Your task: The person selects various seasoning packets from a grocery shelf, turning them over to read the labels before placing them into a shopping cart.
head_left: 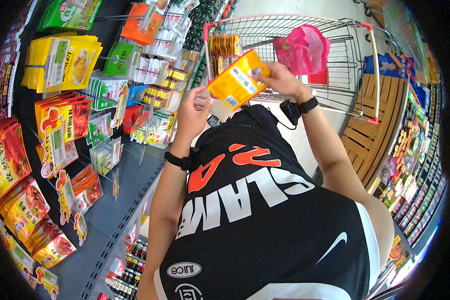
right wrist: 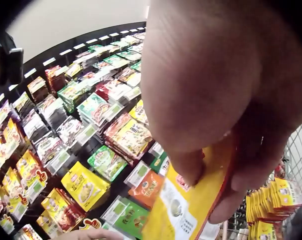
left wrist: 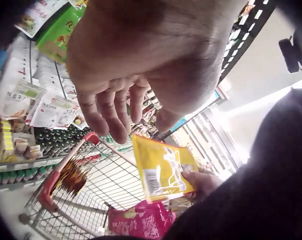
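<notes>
My right hand (head_left: 282, 80) pinches a flat yellow seasoning packet (head_left: 235, 82) with an orange edge by one end, thumb on its face. White label panels and a barcode are turned up toward the head camera. The left hand (head_left: 190, 110) is beside the packet's other end, fingers loosely bent and holding nothing. In the left wrist view, its fingertips hang right by the upper corner of the packet (left wrist: 158, 167). The right wrist view shows the packet (right wrist: 183, 207) angled down from the right hand's fingers, partly hidden by them.
A wire shopping cart (head_left: 206, 33) stands ahead, with a pink bag (head_left: 310, 55) and a row of yellow packets (head_left: 224, 45) inside. On the left, pegs hold many packets, including yellow ones (head_left: 80, 62). A slatted wooden platform (head_left: 370, 127) is at the right.
</notes>
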`<state>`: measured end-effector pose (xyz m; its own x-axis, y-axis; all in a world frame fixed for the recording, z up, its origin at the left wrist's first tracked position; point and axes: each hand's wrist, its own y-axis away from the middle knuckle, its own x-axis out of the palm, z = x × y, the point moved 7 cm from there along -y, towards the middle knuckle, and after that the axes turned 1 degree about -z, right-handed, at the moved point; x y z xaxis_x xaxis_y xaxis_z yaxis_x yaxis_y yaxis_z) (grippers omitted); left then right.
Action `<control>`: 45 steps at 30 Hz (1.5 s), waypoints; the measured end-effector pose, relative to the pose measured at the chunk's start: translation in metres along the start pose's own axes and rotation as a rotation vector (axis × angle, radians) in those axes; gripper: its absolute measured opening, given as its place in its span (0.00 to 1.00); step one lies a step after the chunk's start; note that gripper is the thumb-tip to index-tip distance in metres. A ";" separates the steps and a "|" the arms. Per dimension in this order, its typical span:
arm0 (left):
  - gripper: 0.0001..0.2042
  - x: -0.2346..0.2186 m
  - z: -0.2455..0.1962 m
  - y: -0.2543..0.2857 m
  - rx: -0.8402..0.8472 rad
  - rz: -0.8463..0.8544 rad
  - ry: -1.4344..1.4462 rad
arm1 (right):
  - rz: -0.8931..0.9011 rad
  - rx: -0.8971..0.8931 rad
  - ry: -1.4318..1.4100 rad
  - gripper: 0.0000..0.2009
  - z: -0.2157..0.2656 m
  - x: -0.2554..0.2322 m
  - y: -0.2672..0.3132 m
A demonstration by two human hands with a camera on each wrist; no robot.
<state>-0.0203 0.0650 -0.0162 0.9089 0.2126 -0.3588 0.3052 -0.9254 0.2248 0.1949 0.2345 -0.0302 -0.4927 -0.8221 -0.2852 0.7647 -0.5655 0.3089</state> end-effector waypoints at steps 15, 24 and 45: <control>0.07 0.024 0.016 -0.015 -0.382 -0.002 0.366 | 0.019 0.383 0.347 0.17 -0.251 0.059 -0.115; 0.07 0.040 0.049 0.025 -0.603 -0.171 0.435 | 0.081 0.341 0.319 0.25 -0.237 0.079 -0.161; 0.08 0.043 0.065 0.051 -0.718 -0.240 0.415 | 0.135 0.249 0.208 0.45 -0.276 0.157 -0.198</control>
<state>0.0160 0.0068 -0.0791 0.7841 0.6043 -0.1412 0.4808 -0.4477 0.7539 0.0808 0.2358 -0.3862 -0.2791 -0.8741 -0.3976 0.6798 -0.4723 0.5611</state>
